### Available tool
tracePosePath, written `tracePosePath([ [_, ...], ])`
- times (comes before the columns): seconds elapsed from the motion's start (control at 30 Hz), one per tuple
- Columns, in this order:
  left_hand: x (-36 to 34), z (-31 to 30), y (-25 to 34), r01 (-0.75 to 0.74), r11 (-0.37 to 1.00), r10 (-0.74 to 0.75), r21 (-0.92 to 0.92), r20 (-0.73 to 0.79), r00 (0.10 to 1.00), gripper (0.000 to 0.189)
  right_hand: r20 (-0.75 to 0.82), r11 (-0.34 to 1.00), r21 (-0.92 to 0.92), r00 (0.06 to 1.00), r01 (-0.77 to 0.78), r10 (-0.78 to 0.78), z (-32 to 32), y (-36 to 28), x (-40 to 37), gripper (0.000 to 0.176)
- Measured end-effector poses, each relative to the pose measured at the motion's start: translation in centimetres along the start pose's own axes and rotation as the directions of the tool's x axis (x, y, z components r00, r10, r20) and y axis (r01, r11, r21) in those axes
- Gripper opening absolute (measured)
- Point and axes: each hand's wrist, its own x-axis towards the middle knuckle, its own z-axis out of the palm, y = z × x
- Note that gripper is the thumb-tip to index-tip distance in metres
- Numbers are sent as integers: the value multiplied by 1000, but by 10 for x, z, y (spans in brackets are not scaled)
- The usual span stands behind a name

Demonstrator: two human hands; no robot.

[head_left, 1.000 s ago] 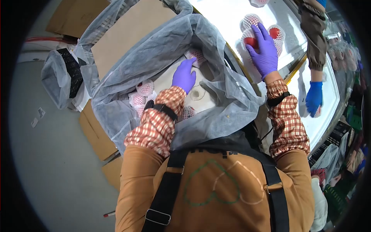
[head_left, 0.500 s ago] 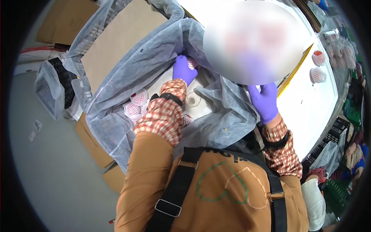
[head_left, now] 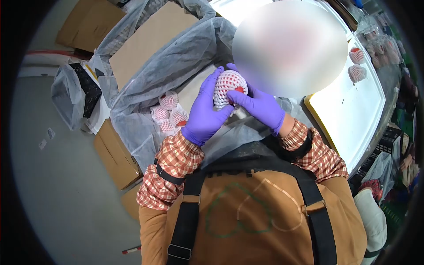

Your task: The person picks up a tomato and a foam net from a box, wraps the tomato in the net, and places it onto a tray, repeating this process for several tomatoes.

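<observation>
**Item:** fruit (head_left: 228, 86), red, in white foam net. It is being held up mid-scene, above the liner (head_left: 176, 57).

**Left hand** (head_left: 204, 115): purple glove, cupping the fruit from the left, grip clamped on it.

**Right hand** (head_left: 260, 107): purple glove, closing on the fruit from the right, with the thumb pressing near a red patch that is showing through the net.

**Handling (judgement):** light, even pressure is looking wise. The left palm should be bearing the weight while the right fingertips are easing the net, so nothing is bruising.

**Nearby:** netted batch (head_left: 170, 112) lying in the liner to the left. Two more (head_left: 357, 64) are sitting far right on the worktop (head_left: 353, 115).

**Writing:** dark letters are showing along the apron (head_left: 247, 216) top, unreadable. Two heart outlines are showing below them. Print on the carton (head_left: 115, 154) is too small to read.
</observation>
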Motion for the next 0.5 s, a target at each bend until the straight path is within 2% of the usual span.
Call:
tracePosePath([
  [0.07,-15,-4,-2,0,999,3,45,-54,999,79,58,999,-11,997,41,-40,6,-4,-5,58],
  [0.1,-21,-2,-1,-11,1000,10,-8,-101,995,82,68,999,-38,998,18,-15,10,-10,-9,51],
  [0.13,-28,1,2,-16,1000,16,-2,-113,993,82,81,999,-39,996,26,-23,13,-9,-10,51],
  [0.2,-39,8,10,11,916,86,402,-222,971,84,97,992,124,995,7,-19,20,-2,-12,48],
  [0.23,-42,11,5,25,872,117,489,-258,959,88,106,991,129,994,17,-31,24,0,-13,43],
  [0.37,-51,13,9,11,860,155,511,-280,947,89,118,970,241,993,2,-31,23,-6,-15,40],
  [0.4,-55,9,12,-33,983,73,178,-224,972,91,112,988,154,992,34,-51,17,-7,-15,40],
  [0.43,-58,6,15,-41,983,16,-177,-141,990,94,108,996,67,991,66,-73,13,-7,-14,40],
  [0.47,-62,5,20,-47,984,22,-170,-145,989,94,113,995,68,990,74,-81,9,-7,-13,40],
  [0.5,-66,4,29,-29,922,-27,-386,-140,990,96,139,999,-1,990,38,-37,7,-7,-12,40],
])
